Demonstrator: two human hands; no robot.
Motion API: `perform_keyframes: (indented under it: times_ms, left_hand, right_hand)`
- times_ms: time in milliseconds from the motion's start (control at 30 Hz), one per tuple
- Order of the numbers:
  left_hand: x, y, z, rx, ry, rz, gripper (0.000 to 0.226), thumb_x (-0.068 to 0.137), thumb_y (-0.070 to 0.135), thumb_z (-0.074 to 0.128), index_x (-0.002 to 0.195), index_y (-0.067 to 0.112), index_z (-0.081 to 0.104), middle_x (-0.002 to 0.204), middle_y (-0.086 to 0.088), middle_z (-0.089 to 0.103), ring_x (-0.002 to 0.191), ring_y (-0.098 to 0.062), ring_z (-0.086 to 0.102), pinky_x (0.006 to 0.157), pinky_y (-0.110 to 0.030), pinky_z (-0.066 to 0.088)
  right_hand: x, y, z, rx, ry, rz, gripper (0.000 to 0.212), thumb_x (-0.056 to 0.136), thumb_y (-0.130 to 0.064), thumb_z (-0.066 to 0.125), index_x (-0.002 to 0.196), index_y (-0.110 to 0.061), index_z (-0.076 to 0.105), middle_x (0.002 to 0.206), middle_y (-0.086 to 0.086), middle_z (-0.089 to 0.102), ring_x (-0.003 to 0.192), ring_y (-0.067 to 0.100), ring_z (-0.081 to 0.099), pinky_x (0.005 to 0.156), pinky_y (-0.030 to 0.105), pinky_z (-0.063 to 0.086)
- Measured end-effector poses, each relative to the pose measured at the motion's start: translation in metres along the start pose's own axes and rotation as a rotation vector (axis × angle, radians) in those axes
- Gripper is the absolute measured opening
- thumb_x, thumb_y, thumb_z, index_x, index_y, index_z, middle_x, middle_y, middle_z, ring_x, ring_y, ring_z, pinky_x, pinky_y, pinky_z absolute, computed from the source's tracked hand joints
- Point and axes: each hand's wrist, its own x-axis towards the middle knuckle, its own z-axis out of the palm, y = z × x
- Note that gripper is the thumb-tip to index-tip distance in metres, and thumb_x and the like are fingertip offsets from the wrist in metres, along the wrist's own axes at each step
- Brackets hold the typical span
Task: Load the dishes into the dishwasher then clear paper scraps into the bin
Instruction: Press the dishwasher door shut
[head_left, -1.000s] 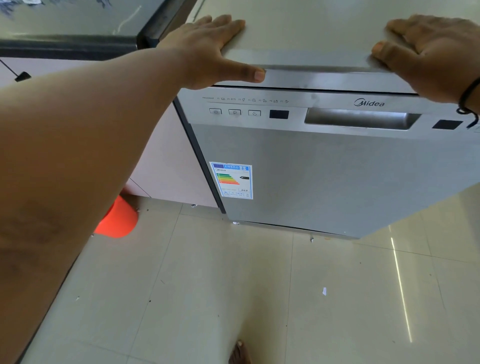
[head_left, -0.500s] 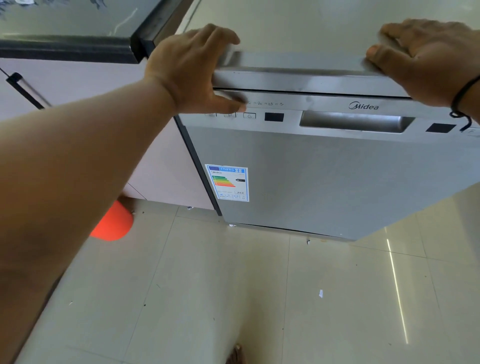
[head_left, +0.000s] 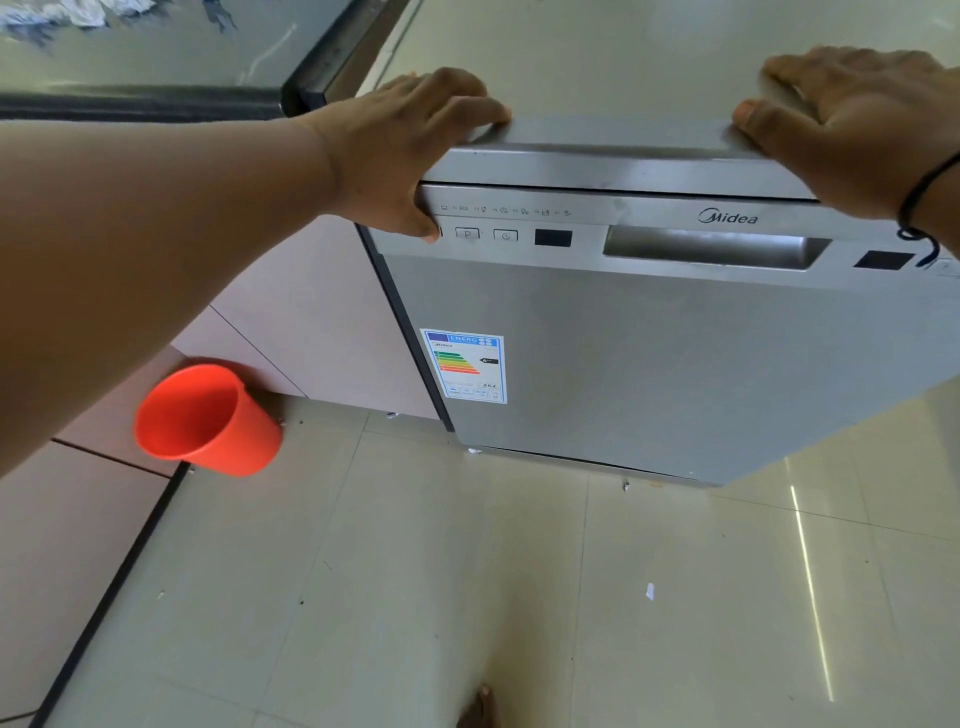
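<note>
A silver Midea dishwasher (head_left: 675, 364) stands with its door closed. My left hand (head_left: 410, 150) clasps its top left corner: the fingers lie over the top and the thumb presses the leftmost spot of the control panel (head_left: 498, 235). My right hand (head_left: 852, 119) rests flat on the top right edge, thumb at the front lip, holding nothing. An orange bin (head_left: 208, 421) sits on the floor left of the dishwasher, against the cabinet. Crumpled paper scraps (head_left: 88, 13) lie on the dark counter at the top left. No dishes are in view.
Pale cabinet fronts (head_left: 311, 322) run along the left, under a counter with a dark edge (head_left: 156, 104). A small paper scrap (head_left: 649, 591) lies on the tiled floor in front of the dishwasher. My bare foot (head_left: 480, 709) shows at the bottom edge.
My left thumb slid down from the dishwasher's top lip onto the leftmost control button. The view pulled back, bringing more of the orange bin into sight. My right hand stayed put.
</note>
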Motion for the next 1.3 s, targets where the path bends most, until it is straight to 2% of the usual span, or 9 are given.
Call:
perform_keyframes:
  times_ms: [367, 533, 600, 667, 733, 800, 933, 1067, 1300]
  left_hand:
    - [-0.002, 0.009, -0.002, -0.022, 0.017, -0.036, 0.100, 0.062, 0.030, 0.082, 0.141, 0.011, 0.024, 0.136, -0.025, 0.037, 0.116, -0.045, 0.047, 0.105, -0.051, 0.039]
    - [-0.003, 0.012, -0.004, -0.042, 0.026, -0.068, 0.100, 0.061, 0.027, 0.085, 0.141, 0.010, 0.027, 0.138, -0.024, 0.038, 0.118, -0.044, 0.048, 0.106, -0.048, 0.038]
    - [-0.003, 0.013, -0.004, -0.100, 0.043, -0.102, 0.101, 0.063, 0.037, 0.084, 0.142, 0.011, 0.027, 0.140, -0.020, 0.038, 0.120, -0.041, 0.047, 0.105, -0.045, 0.037]
    - [0.000, 0.014, -0.006, -0.184, 0.052, -0.208, 0.100, 0.068, 0.061, 0.073, 0.145, 0.017, 0.027, 0.147, -0.011, 0.036, 0.126, -0.036, 0.045, 0.104, -0.043, 0.037]
    - [0.005, 0.016, -0.008, -0.205, 0.041, -0.313, 0.101, 0.070, 0.083, 0.050, 0.147, 0.023, 0.027, 0.152, -0.002, 0.032, 0.134, -0.030, 0.038, 0.107, -0.043, 0.033]
    - [0.011, 0.018, -0.011, -0.224, -0.015, -0.427, 0.107, 0.066, 0.094, 0.028, 0.150, 0.028, 0.023, 0.157, 0.003, 0.025, 0.143, -0.024, 0.027, 0.113, -0.045, 0.025]
    - [0.018, 0.016, -0.011, -0.288, -0.079, -0.549, 0.102, 0.068, 0.094, 0.009, 0.151, 0.035, 0.015, 0.160, 0.009, 0.014, 0.148, -0.018, 0.011, 0.118, -0.047, 0.015]
    - [0.025, 0.013, -0.008, -0.288, -0.094, -0.607, 0.088, 0.079, 0.085, 0.008, 0.152, 0.036, 0.014, 0.160, 0.011, 0.012, 0.148, -0.016, 0.010, 0.119, -0.044, 0.013]
    - [0.024, 0.013, -0.008, -0.277, -0.075, -0.610, 0.087, 0.080, 0.085, 0.008, 0.151, 0.036, 0.014, 0.160, 0.012, 0.013, 0.147, -0.016, 0.011, 0.118, -0.045, 0.016]
  right_hand:
    - [0.001, 0.001, 0.002, -0.015, 0.011, -0.011, 0.088, 0.080, -0.085, 0.004, 0.144, -0.026, 0.020, 0.145, 0.009, 0.044, 0.125, 0.041, 0.044, 0.097, 0.060, 0.038]
    - [0.002, 0.002, 0.002, -0.015, 0.005, -0.016, 0.088, 0.081, -0.085, 0.004, 0.144, -0.026, 0.020, 0.146, 0.009, 0.042, 0.127, 0.040, 0.043, 0.097, 0.060, 0.037]
    - [0.002, 0.002, 0.001, -0.019, 0.004, -0.019, 0.087, 0.081, -0.085, 0.004, 0.143, -0.026, 0.021, 0.145, 0.009, 0.043, 0.125, 0.041, 0.044, 0.096, 0.060, 0.038]
    - [0.001, 0.002, 0.001, -0.021, 0.014, -0.023, 0.087, 0.081, -0.085, 0.005, 0.143, -0.026, 0.022, 0.143, 0.010, 0.044, 0.124, 0.041, 0.044, 0.096, 0.060, 0.038]
    - [0.000, 0.001, 0.001, -0.015, 0.018, -0.029, 0.086, 0.081, -0.084, 0.005, 0.141, -0.026, 0.025, 0.142, 0.011, 0.045, 0.124, 0.041, 0.044, 0.097, 0.060, 0.037]
    - [0.001, 0.000, 0.000, -0.012, 0.010, -0.034, 0.085, 0.081, -0.084, 0.004, 0.139, -0.026, 0.025, 0.141, 0.010, 0.046, 0.123, 0.041, 0.045, 0.097, 0.061, 0.037]
    - [0.002, 0.000, -0.001, -0.010, 0.005, -0.035, 0.080, 0.081, -0.084, 0.005, 0.129, -0.027, 0.033, 0.131, 0.011, 0.051, 0.114, 0.041, 0.049, 0.092, 0.059, 0.040]
    - [-0.001, -0.003, -0.002, -0.003, -0.005, -0.023, 0.078, 0.081, -0.084, 0.005, 0.124, -0.027, 0.036, 0.128, 0.012, 0.052, 0.111, 0.041, 0.050, 0.091, 0.058, 0.041]
    - [-0.012, -0.012, -0.014, -0.023, 0.008, 0.014, 0.083, 0.083, -0.081, 0.006, 0.143, -0.030, 0.028, 0.146, 0.006, 0.042, 0.126, 0.040, 0.043, 0.095, 0.057, 0.034]
